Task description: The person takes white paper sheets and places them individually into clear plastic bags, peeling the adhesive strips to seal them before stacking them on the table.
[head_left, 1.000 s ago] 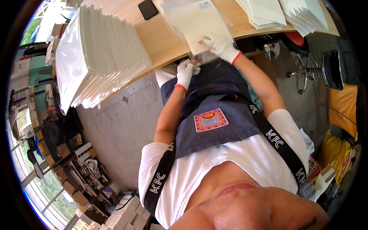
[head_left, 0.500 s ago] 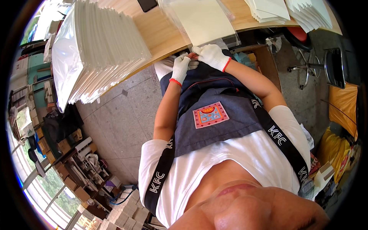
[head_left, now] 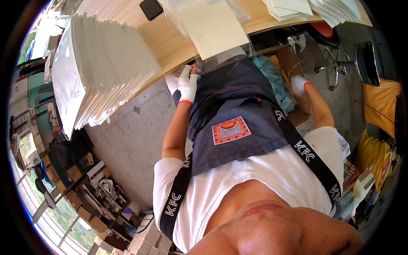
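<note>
My left hand (head_left: 187, 87), in a white knit glove with a red cuff and bare fingertips, is at the table's front edge by my lap. Its fingers point up and stand apart, with nothing visible in them. Just beyond it lies a cream sheet (head_left: 210, 32) on clear plastic sleeves (head_left: 170, 10), which overhang the edge. My right hand (head_left: 298, 85), gloved the same way, is out to the right above a cardboard box (head_left: 295, 63). Motion smears its fingers, so I cannot make out a grip. Crumpled pale-blue pieces (head_left: 275, 83) fill part of that box.
A tall stack of plastic-sleeved white sheets (head_left: 114, 63) covers the table's left side. A black phone (head_left: 151, 8) lies behind it, and more white sheets (head_left: 289, 8) rest at the far right. A wheeled chair (head_left: 365, 63) and yellow bags (head_left: 372, 155) stand right.
My hands were together at the table edge. The right one has moved away to the right, over the box. My left hand has shifted slightly left, its fingers now raised.
</note>
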{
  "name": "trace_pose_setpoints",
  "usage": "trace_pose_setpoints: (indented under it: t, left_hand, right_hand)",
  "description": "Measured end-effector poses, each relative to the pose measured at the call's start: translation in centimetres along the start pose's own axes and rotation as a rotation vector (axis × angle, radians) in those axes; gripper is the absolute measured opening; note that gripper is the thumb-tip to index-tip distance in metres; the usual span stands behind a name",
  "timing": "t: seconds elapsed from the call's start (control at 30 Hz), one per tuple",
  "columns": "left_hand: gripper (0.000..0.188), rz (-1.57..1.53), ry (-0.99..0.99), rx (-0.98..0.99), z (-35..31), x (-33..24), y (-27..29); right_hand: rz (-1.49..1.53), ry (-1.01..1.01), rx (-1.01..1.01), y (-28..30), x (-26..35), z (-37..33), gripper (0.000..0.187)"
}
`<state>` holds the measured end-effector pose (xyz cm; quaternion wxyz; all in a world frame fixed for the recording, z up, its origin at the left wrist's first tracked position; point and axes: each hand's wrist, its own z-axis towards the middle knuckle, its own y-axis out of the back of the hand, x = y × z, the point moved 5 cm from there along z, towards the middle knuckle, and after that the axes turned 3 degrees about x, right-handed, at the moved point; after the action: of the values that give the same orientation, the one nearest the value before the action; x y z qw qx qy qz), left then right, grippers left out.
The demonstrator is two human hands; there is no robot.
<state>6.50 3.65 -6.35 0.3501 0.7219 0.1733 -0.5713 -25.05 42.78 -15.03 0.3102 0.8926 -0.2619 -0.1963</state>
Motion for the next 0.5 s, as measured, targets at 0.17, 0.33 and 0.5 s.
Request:
trace_pose_setpoints:
  t: [0.17, 0.33, 0.5]
  left_hand:
    - [0.028, 0.962, -0.88, -0.121, 0.0, -9.7, -1.4]
    - [0.02, 0.822, -1.143, 0.063, 1.7, -9.5, -3.6]
    - [0.009, 0.649, -0.907, 0.042, 0.6, -7.6, -2.2]
  right_hand:
    - [0.259, 0.052, -0.13, 5.9, 5.0, -1.3, 0.028]
    - [0.276, 0.577, -1.205, 21.8, 12.6, -6.0, 0.053]
    - [0.424, 0.826, -1.235, 21.1, 14.6, -4.0, 0.026]
